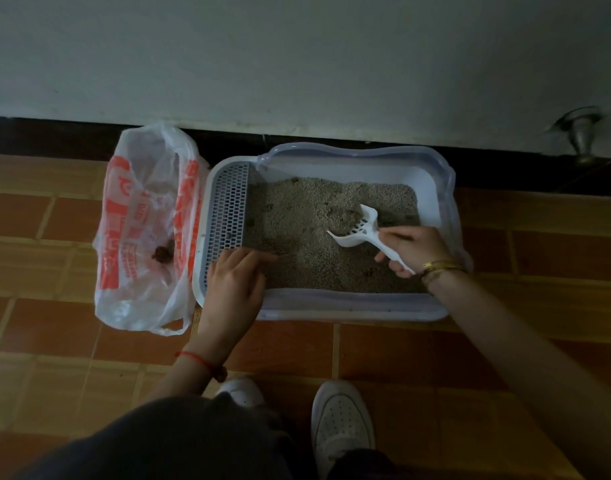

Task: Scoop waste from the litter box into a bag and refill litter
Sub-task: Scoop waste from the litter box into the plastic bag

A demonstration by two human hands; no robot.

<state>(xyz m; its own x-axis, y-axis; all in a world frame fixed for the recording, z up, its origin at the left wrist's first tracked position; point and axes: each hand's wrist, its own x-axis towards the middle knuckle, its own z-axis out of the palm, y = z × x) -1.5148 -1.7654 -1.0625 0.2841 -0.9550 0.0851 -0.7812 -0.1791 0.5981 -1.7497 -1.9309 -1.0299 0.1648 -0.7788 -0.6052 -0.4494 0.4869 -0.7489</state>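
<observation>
- Tiled floor [401, 344] by a pale wall [297, 64], dim light; metal door stop [582, 136] at far right.
- Litter box [349, 306] sits against the skirting, with a slotted grate [227, 209] at its left end.
- Litter [297, 230] covers the box floor in an uneven layer with dug hollows.
- Plastic bag [141, 220], white with red print, lies open just beside the box on the left, touching it.
- One brown clump [163, 252] lies inside the bag, so judged: at least one scoop of waste already dumped.
- Right hand [414, 249] is clamped round the handle of the white scoop [357, 225]; the scoop head is dug into the litter at the back right.
- A darker lump sits at the scoop's tip; looks like waste, too dim to be sure.
- More dark patches show right of the scoop and near the grate, so scooping is likely not finished.
- Left hand [233, 285] holds nothing, fingers loosely straight, resting at the near left corner of the box with the forefinger out over the litter.
- No fresh litter sack or container in view; refill not yet begun, judged.
- Overall: mid-scooping, early-to-middle of the task. Left to do: lift this load, tip it into the bag, clear the other patches, then refill.
- White shoes [342, 420] at the bottom; the person crouches in front of the box.
</observation>
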